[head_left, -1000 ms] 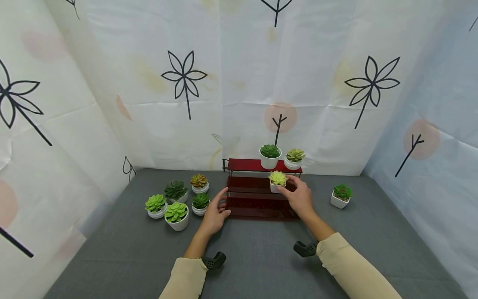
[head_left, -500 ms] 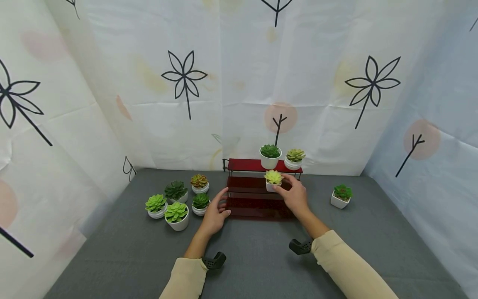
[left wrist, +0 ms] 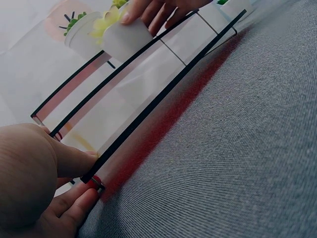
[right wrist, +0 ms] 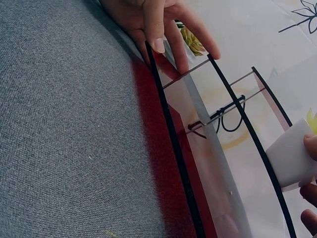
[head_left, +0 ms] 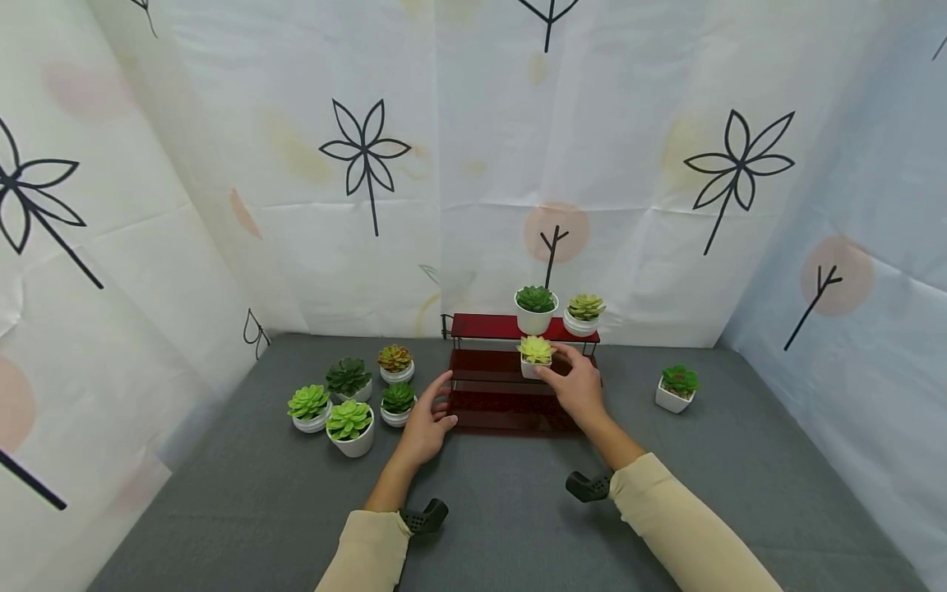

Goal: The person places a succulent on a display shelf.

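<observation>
My right hand [head_left: 578, 381] pinches a small white square pot with a yellow-green succulent [head_left: 534, 353] between thumb and fingers. It is upright at the middle tier of a dark red three-tier display rack [head_left: 484, 362]; the right wrist view shows the white pot [right wrist: 292, 156] close to a tier's black edge. My left hand [head_left: 425, 426] is at the rack's left end. In the left wrist view its thumb lies on the lower tier's corner, with fingers beneath. A dark green succulent [head_left: 536, 308] and a pale green succulent [head_left: 584, 314] stand on the top tier.
Left of the rack several potted succulents [head_left: 351, 423] cluster on the grey cloth-covered table [head_left: 503, 526]. Another succulent in a white square pot [head_left: 674, 389] stands alone at the right. A printed white backdrop [head_left: 473, 164] encloses the back and sides.
My right hand has slid left along the middle tier with the yellow-green succulent, a short way. The left hand stays at the rack's end.
</observation>
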